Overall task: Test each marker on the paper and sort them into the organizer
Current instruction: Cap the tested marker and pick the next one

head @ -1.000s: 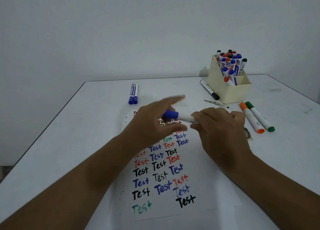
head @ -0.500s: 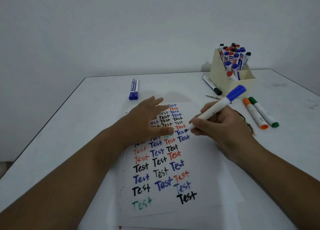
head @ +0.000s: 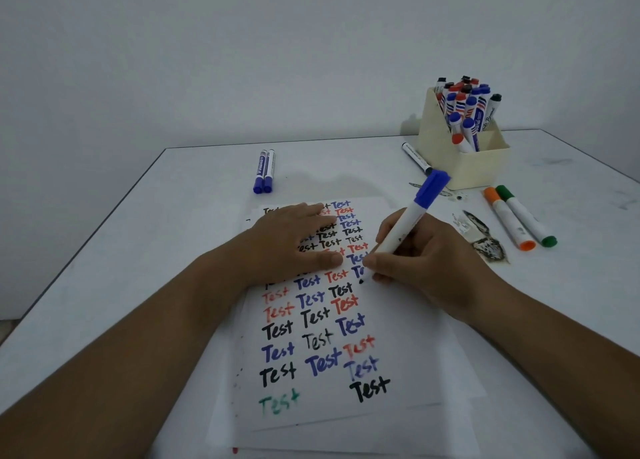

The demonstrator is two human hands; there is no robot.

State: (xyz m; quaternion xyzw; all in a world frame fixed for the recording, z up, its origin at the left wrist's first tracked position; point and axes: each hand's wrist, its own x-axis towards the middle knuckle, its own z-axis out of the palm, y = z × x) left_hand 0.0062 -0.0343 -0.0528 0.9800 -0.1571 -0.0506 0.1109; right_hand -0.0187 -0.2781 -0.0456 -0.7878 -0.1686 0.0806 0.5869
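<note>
A white sheet of paper [head: 408, 347] covered with rows of the word "Test" in several colours lies in front of me. My left hand [head: 294, 244] presses flat on its upper part. My right hand [head: 415, 261] grips a white marker [head: 408, 219] with its blue cap posted on the back end, and the tip touches the paper at the right of the rows. The cream organizer [head: 474, 171] at the back right holds several blue, red and black markers.
Two blue markers [head: 264, 171] lie side by side at the back of the white table [head: 138, 250]. A black marker [head: 416, 159] rests left of the organizer. An orange marker [head: 508, 223] and a green marker [head: 526, 216] lie right of my hand, near a dark smudged scrap [head: 485, 244].
My left hand let go of the blue cap and settled flat on the paper. My right hand turned the marker tip-down and lowered it onto the sheet.
</note>
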